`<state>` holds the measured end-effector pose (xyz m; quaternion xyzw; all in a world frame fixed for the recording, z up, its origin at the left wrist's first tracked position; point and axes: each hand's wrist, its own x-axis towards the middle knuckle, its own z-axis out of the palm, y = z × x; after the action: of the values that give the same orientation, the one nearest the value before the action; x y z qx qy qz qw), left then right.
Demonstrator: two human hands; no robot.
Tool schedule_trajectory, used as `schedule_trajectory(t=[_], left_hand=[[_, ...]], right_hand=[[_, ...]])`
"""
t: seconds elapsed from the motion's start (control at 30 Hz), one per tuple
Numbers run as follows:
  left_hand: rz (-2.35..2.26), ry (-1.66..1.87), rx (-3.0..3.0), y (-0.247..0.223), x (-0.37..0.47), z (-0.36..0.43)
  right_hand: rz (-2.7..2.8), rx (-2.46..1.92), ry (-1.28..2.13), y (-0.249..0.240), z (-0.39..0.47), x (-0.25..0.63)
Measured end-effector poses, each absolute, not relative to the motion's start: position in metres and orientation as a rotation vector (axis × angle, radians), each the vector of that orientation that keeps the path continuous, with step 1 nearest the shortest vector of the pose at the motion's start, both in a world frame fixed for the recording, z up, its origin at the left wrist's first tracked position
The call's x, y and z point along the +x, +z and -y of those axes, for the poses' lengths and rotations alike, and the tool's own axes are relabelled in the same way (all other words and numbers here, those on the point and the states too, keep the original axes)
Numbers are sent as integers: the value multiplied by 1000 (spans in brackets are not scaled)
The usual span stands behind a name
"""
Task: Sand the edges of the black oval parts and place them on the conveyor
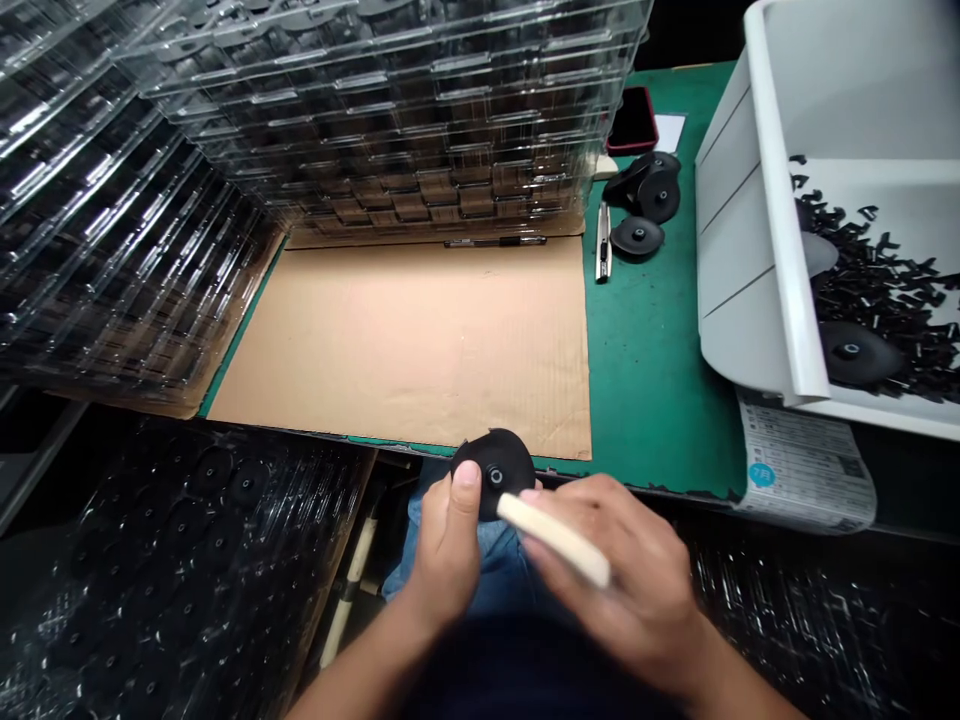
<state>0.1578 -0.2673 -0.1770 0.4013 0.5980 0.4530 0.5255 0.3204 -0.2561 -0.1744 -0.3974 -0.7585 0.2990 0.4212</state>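
Note:
A round black plastic disc (510, 452) with a small metal-ringed hole at its centre is held over my lap, just off the table's front edge. My left hand (450, 535) grips its left side, thumb on the upper face. In my right hand (626, 570) is a cream-coloured flat bar with rounded ends (555, 540), slightly blurred. The bar's tip is at the disc's lower right edge; whether it touches the disc I cannot tell. The right fingertips are partly hidden behind the bar.
Cardboard (420, 340) covers part of the green table (652, 370). A pen (495, 242), a utility knife (603, 243) and black parts (637, 238) lie on top. Stacked clear trays (375, 130) rise behind and left. A white bin (787, 250) at right holds small black pieces (915, 300).

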Motion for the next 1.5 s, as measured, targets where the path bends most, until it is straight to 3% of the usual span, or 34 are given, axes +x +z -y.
schedule_trajectory(t=[0.47, 0.87, 1.5], left_hand=[[-1262, 805, 623, -177, 149, 265], [-1345, 671, 776, -170, 155, 271], [-1391, 802, 703, -169, 157, 268]], right_hand=[[2053, -1051, 615, -184, 237, 330], [2006, -1034, 532, -187, 248, 318], [2069, -1093, 590, -187, 244, 326]])
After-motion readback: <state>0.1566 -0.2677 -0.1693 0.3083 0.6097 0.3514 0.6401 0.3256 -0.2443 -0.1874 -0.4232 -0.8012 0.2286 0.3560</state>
